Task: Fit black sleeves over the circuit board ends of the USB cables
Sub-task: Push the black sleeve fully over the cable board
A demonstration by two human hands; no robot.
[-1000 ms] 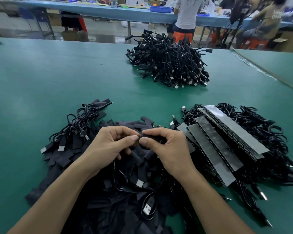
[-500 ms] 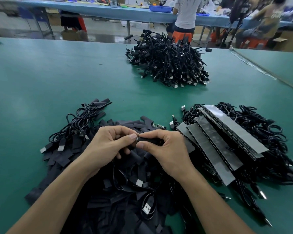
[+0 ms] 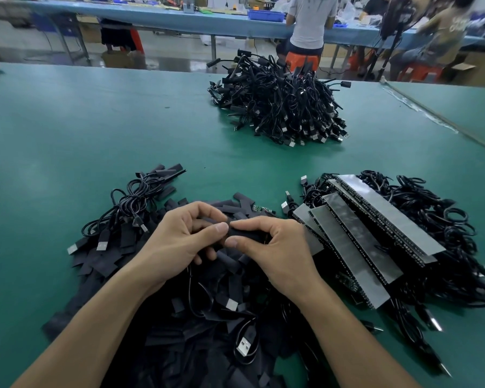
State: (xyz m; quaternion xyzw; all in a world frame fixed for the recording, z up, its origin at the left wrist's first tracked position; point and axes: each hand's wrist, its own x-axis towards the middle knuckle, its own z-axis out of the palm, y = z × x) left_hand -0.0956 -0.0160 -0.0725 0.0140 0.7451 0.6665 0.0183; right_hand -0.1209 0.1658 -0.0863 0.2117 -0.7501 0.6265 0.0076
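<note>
Left hand [image 3: 179, 242] and right hand [image 3: 275, 254] each pinch one black sleeve [image 3: 245, 233] between them, over the sleeve pile [image 3: 191, 354]; open tabletop [image 3: 95, 121] ahead and leftward.

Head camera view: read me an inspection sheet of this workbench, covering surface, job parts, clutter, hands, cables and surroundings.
Surface: green table, no spills seen.
Job's things: one sleeve held at centre; loose sleeves heaped beneath; bare circuit board just behind the hands.
Clutter: grey strips stacked at right.
Hands: left hand and right hand both pinch the sleeve.
Cables: cable heap far centre; cable bundle near left; loose cables under the strips.
Surroundings: blue bench behind, person in a white shirt at it.
</note>
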